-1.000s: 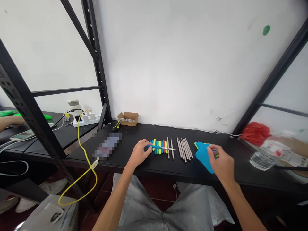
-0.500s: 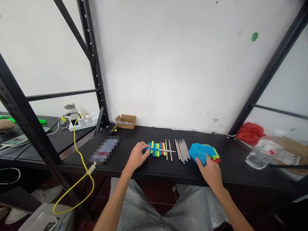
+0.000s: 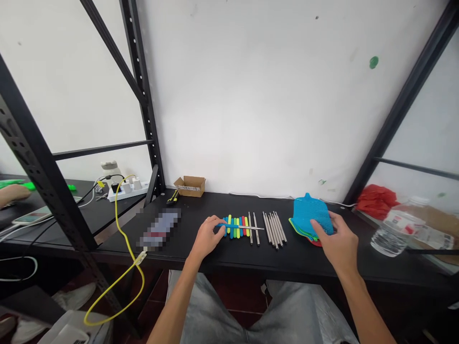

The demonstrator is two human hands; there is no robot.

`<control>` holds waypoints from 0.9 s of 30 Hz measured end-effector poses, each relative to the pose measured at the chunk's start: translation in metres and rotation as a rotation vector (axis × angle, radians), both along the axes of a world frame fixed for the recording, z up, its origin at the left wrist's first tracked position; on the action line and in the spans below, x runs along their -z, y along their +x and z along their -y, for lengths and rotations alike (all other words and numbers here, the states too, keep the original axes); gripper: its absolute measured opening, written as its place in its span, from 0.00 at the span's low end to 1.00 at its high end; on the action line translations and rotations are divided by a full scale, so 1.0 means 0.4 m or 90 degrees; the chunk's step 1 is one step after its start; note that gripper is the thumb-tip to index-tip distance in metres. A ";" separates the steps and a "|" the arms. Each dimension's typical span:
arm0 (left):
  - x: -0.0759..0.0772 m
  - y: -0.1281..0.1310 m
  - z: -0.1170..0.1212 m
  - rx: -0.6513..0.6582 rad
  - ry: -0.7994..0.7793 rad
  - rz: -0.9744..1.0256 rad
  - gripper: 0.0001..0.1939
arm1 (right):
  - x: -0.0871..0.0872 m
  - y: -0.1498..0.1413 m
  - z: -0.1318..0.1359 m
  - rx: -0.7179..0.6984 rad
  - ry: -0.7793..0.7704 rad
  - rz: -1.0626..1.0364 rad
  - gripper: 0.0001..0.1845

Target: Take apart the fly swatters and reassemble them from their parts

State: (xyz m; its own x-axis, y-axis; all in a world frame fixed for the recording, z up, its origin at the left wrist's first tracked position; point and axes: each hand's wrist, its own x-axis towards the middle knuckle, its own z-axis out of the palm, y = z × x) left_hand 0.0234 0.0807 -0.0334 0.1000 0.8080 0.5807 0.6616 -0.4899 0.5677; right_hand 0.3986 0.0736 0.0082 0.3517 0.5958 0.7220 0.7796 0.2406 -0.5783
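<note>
1. I seem to be at the step of separating a blue mesh sheet (image 3: pixel 311 211) from the pile, while I am holding a blue-handled stick (image 3: pixel 233 226) in readiness.
2. As I am judging it, the next move is calling for parting that one sheet cleanly from the coloured sheets (image 3: pixel 300 231) beneath it, without nudging the grey rods (image 3: pixel 275 229).
3. My left hand (image 3: pixel 208 236), left of the grey rods, is gripping the stick near its handle end, fingertips closed on it; the metal shaft is pointing toward the rods, crossing above the row of coloured handles (image 3: pixel 235 227) and two loose rods (image 3: pixel 250 229).
4. My right hand (image 3: pixel 336 242), right of the grey rods, is pinching the blue sheet, thumb on its face and fingers behind; I cannot tell whether it is gripping the lower sheets too.
5. The blue sheet is tilting upward, just right of the rods, over the surface (image 3: pixel 215 206).
</note>
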 end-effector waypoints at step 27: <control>0.025 -0.029 -0.036 0.090 -0.244 0.264 0.28 | 0.184 -0.094 -0.103 -0.229 -0.156 -0.530 0.30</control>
State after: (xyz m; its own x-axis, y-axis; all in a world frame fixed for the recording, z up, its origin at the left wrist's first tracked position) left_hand 0.0118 0.0953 -0.0435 0.0490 0.9635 0.2631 0.2883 -0.2659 0.9199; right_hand 0.3609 0.1148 -0.0655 0.4635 0.8712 0.1617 -0.0047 0.1849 -0.9828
